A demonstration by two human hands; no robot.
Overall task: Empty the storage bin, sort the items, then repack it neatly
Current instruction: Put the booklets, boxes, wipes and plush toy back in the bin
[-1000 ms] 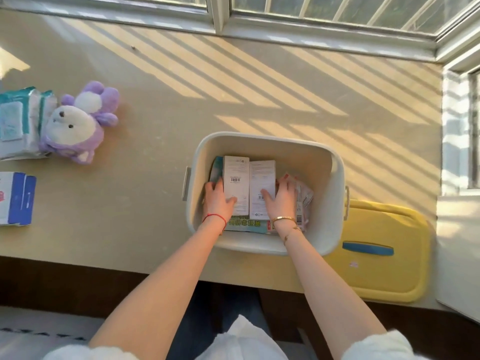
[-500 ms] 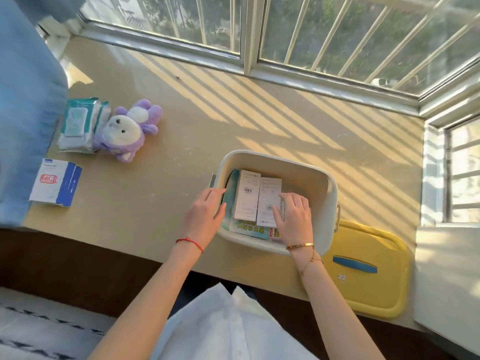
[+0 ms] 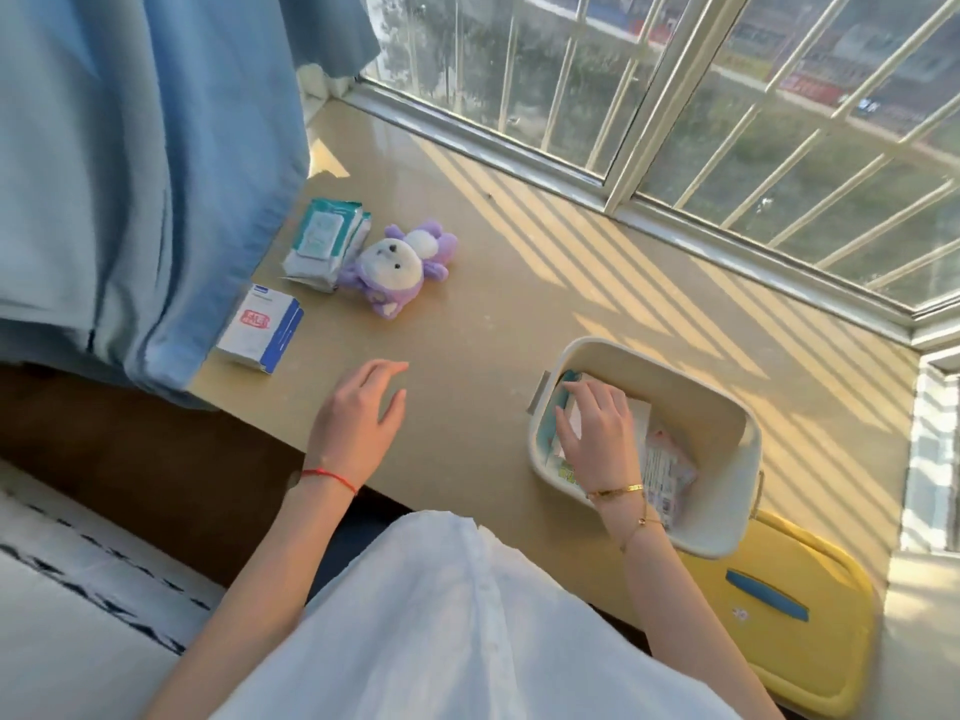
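So the white storage bin (image 3: 724,459) sits at the right of the frame on the tan windowsill counter (image 3: 519,304), and it's got stuff in it: a couple of flat white boxes (image 3: 636,413) lying on a teal pack (image 3: 550,433), plus some pinkish printed packets (image 3: 667,470) toward the bin's lower right side. The right hand (image 3: 597,433) is down inside the bin, fingers spread and lightly bent over the white boxes, tips at the boxes' left edge. Can't honestly tell if it's actually gripping one or just resting on top.

The left hand (image 3: 361,418) is out over the bare counter in the middle of the frame, fingers loose and slightly curled, holding nothing. It has a red string round the wrist, and the other wrist has gold bracelets.

Over at the upper left there's a purple and white plush toy (image 3: 397,267) lying just beside a teal wipes pack (image 3: 324,241), basically touching it. Below those, near the counter's front edge, is a white and blue box (image 3: 260,327) right by the blue curtain (image 3: 130,174). The yellow lid (image 3: 779,615) with a blue handle lies at the lower right, tucked partly under the bin's near corner.
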